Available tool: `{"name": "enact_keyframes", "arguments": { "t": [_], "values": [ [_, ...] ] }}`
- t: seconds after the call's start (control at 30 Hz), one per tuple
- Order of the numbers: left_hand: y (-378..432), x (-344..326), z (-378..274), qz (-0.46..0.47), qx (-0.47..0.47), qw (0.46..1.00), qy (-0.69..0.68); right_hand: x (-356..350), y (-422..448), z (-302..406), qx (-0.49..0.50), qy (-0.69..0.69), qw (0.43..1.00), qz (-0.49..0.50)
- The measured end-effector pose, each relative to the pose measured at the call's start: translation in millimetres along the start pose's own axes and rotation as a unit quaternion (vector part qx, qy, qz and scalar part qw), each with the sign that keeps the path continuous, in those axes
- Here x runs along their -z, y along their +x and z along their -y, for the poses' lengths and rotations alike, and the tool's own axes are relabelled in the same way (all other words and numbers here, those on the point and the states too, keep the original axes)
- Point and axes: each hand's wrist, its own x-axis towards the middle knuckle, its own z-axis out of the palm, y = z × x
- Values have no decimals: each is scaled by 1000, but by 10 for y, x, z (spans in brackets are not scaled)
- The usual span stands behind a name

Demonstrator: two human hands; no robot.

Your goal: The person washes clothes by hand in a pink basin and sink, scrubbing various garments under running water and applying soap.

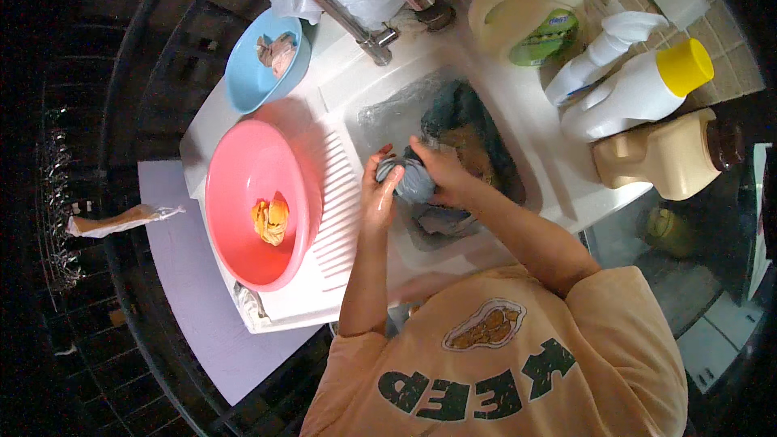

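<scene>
Both my hands grip a bunched grey wet cloth [415,182] above the sink basin. My left hand [380,191] has its thumb over the cloth's near side, with the fingers curled around it. My right hand [448,173] closes on the cloth from the other side, its thumb raised. Below them, the white sink [400,88] holds water and dark soaked fabric [464,109]. A brownish piece of fabric [470,145] lies in the water beside my right hand. Part of the grey cloth is hidden by my fingers.
A pink basin [234,194] with a crumpled yellow-orange cloth [271,221] stands on the ribbed drainboard [337,218]. Behind it is a blue basin [249,82] holding a pinkish cloth [280,56]. A metal faucet [364,30] arches over the sink. Several detergent bottles [631,100] line the right.
</scene>
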Motion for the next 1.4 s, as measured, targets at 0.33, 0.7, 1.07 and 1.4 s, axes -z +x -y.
{"name": "enact_keyframes", "arguments": {
  "t": [0.33, 0.7, 1.07, 1.4],
  "values": [
    [-44, -466, -168, -140, -14, 980, 139, -197, -333, 122, -2, -118, 979, -167],
    [75, -483, -231, -120, 1, 945, -305, -628, -432, 286, 445, -119, 883, -85],
    [506, -390, -958, 188, 362, 899, 159, -680, -437, 116, 753, -548, 351, 95],
    [938, -585, -293, 252, 64, 642, 721, -451, 726, -401, 460, -799, 358, 152]
  ]
}}
